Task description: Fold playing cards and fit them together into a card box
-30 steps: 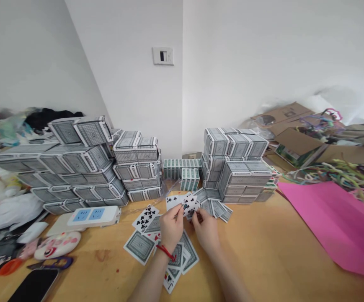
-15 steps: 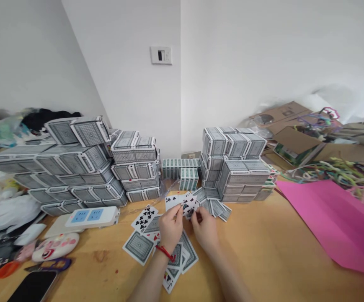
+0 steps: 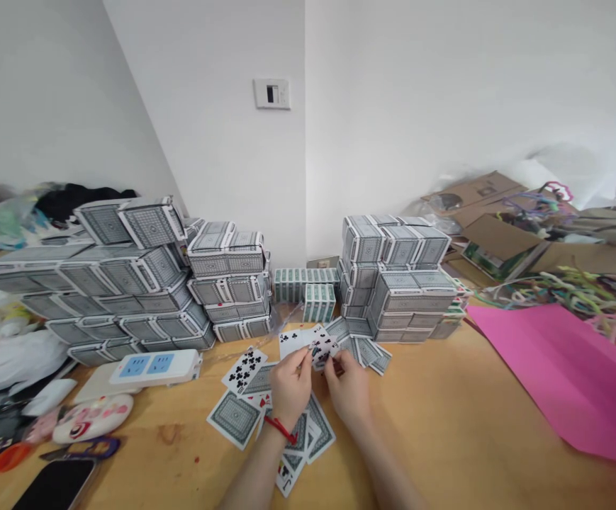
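Between my two hands is a playing card [image 3: 325, 348] with black club marks, face toward me. My left hand [image 3: 290, 386], with a red cord at the wrist, pinches its left side. The fingers of my right hand [image 3: 347, 386] close on its lower right edge. Under and around my left hand lie loose cards, some face down like the patterned card [image 3: 234, 418], others face up like the ten of clubs [image 3: 246, 370]. Behind the held card rest a face-up card [image 3: 289, 341] and several face-down cards [image 3: 366, 348].
Stacks of blocks folded from cards stand at the left [image 3: 137, 276], centre left [image 3: 227, 280] and right [image 3: 403, 283]. Green card boxes [image 3: 319, 303] sit between them. A power strip [image 3: 154, 368], cutter [image 3: 87, 448] and phone [image 3: 55, 485] lie left; pink paper [image 3: 568, 375] lies right.
Both hands stay almost in place, still on the card. The card has tilted slightly between the fingers; the rest of the table looks the same.
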Tool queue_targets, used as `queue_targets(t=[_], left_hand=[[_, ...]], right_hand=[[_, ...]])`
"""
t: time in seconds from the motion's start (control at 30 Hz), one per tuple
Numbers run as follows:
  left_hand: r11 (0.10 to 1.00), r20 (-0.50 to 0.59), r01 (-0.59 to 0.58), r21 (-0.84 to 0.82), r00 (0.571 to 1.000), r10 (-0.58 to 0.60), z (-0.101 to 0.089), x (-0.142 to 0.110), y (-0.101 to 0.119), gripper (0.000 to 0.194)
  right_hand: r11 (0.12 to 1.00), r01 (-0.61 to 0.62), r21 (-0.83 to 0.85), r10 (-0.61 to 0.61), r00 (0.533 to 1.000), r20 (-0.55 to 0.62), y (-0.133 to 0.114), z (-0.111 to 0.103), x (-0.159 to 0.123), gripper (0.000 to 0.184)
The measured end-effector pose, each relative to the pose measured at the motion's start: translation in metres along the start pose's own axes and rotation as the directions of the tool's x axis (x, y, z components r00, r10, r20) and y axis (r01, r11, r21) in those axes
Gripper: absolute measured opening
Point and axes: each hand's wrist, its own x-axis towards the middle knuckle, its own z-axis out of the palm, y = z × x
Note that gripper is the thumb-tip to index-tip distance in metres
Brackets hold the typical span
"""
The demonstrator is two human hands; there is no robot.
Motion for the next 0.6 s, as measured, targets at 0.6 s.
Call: queue_targets(t=[0.6], left_hand=[[0.999,0.046,-0.028,0.015,0.999,0.027,0.0017,-0.0030,-0.0006,0.024]], right_hand=[[0.999,0.034,-0.034,-0.035,0.999,-0.024,0.0026,-0.0001,0.0000,0.024]])
